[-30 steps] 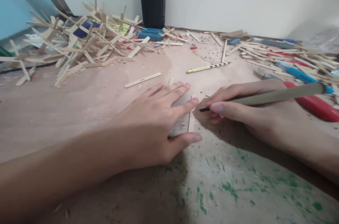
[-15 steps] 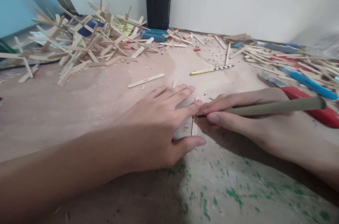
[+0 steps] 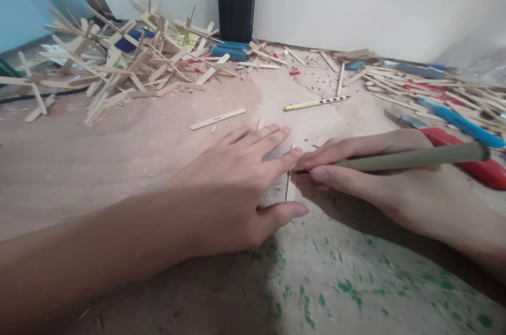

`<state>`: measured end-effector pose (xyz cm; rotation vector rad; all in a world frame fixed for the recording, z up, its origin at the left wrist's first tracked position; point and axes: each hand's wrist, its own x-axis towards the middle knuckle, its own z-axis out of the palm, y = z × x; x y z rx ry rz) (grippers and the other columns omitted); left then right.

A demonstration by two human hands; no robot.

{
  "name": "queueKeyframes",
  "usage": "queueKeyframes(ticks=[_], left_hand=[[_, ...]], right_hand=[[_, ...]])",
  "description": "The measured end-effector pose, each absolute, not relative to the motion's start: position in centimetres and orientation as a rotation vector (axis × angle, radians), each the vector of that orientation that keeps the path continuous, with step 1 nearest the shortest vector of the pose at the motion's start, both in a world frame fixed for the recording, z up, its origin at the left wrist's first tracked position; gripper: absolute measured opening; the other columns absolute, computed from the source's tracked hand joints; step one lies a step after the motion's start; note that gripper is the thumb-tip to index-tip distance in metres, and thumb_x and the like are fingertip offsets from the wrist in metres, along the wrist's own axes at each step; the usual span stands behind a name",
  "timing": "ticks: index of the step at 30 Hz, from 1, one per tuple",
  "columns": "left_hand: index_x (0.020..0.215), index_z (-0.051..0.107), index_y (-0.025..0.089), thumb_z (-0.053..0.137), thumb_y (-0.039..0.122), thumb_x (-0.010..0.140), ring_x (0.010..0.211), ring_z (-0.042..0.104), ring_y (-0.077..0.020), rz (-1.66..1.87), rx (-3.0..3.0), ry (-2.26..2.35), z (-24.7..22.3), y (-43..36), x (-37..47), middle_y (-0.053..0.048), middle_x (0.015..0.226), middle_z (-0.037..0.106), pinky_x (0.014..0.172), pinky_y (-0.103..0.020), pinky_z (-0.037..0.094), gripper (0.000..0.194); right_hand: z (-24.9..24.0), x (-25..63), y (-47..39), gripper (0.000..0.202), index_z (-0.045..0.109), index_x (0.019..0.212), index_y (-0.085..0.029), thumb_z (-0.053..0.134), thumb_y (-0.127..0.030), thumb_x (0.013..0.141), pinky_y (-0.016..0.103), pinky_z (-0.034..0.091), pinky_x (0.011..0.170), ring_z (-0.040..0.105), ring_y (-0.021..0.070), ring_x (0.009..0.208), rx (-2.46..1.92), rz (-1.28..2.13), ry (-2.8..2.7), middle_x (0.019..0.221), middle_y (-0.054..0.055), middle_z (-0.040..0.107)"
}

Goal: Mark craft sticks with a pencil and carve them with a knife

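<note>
A flat wooden stick (image 3: pixel 291 190) lies on the wooden table (image 3: pixel 221 293). My left hand (image 3: pixel 249 182) rests over it with fingers spread, index fingertip on the stick's upper part and thumb by its near end. In my right hand (image 3: pixel 363 166) is a tool with a long olive-green handle (image 3: pixel 411 159), held like a pen; its thin dark tip touches the stick just below my left index fingertip. Part of another stick (image 3: pixel 259 123) shows beyond my left fingers. Farther back lies a loose stick with a small dark slot (image 3: pixel 218 119).
Joined sticks (image 3: pixel 130 60) are heaped at the back left. A yellow pencil (image 3: pixel 316 103) lies behind my hands. At the right are many loose sticks (image 3: pixel 395 89), a blue pen-like tool (image 3: pixel 462 121) and a red-handled tool (image 3: pixel 484 169). A black post (image 3: pixel 236 0) stands behind.
Both hands hold nearly the same pose. The back end of the green handle has shifted very slightly; the tip is still at the stick.
</note>
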<state>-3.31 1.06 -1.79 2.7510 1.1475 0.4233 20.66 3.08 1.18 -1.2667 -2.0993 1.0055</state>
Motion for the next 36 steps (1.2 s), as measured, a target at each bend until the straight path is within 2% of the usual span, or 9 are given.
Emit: queueKeyframes(ticks=[9, 15, 20, 26, 36], left_hand=[[0.153, 0.057, 0.014, 0.050, 0.061, 0.102, 0.151, 0.046, -0.0408, 0.409, 2.757, 1.174, -1.80, 0.96, -3.28, -0.025, 0.163, 0.045, 0.123, -0.064, 0.038, 0.070], [0.152, 0.058, 0.013, 0.052, 0.059, 0.102, 0.151, 0.046, -0.0419, 0.388, 2.761, 1.185, -1.60, 0.97, -3.20, -0.026, 0.161, 0.046, 0.123, -0.066, 0.037, 0.068], [0.152, 0.057, 0.013, 0.051, 0.058, 0.103, 0.151, 0.045, -0.0418, 0.382, 2.750, 1.177, -1.66, 0.81, -3.27, -0.025, 0.163, 0.044, 0.123, -0.066, 0.036, 0.067], [0.153, 0.056, 0.015, 0.049, 0.061, 0.103, 0.153, 0.043, -0.0403, 0.367, 2.736, 1.190, -1.71, 0.84, -3.25, -0.023, 0.165, 0.042, 0.124, -0.064, 0.036, 0.068], [0.153, 0.055, 0.013, 0.050, 0.060, 0.103, 0.152, 0.044, -0.0413, 0.395, 2.712, 1.177, -1.69, 0.85, -3.26, -0.024, 0.165, 0.043, 0.124, -0.065, 0.036, 0.069]], right_hand=[[0.90, 20.60, 2.94, 0.008, 0.084, 0.086, -0.029, 0.081, -0.036, 0.089, 0.022, 0.061, 0.070, 0.080, 0.0186, 0.092, -1.223, 1.001, -2.094, 0.098, -0.004, 0.084], [0.82, 20.63, 2.76, 0.006, 0.083, 0.086, -0.028, 0.079, -0.030, 0.090, 0.021, 0.059, 0.071, 0.079, 0.0164, 0.089, -1.179, 0.970, -2.098, 0.097, -0.005, 0.084], [1.02, 20.71, 2.85, 0.008, 0.083, 0.084, -0.026, 0.079, -0.031, 0.089, 0.022, 0.060, 0.070, 0.079, 0.0177, 0.088, -1.177, 0.992, -2.106, 0.096, -0.002, 0.084], [1.06, 20.90, 3.01, 0.014, 0.084, 0.081, -0.027, 0.079, -0.038, 0.089, 0.025, 0.056, 0.060, 0.078, 0.0200, 0.082, -1.276, 1.028, -2.078, 0.093, 0.000, 0.084], [1.33, 20.50, 2.99, 0.011, 0.087, 0.090, -0.031, 0.082, -0.040, 0.087, 0.030, 0.062, 0.070, 0.079, 0.0228, 0.090, -1.288, 1.000, -2.086, 0.099, -0.002, 0.084]])
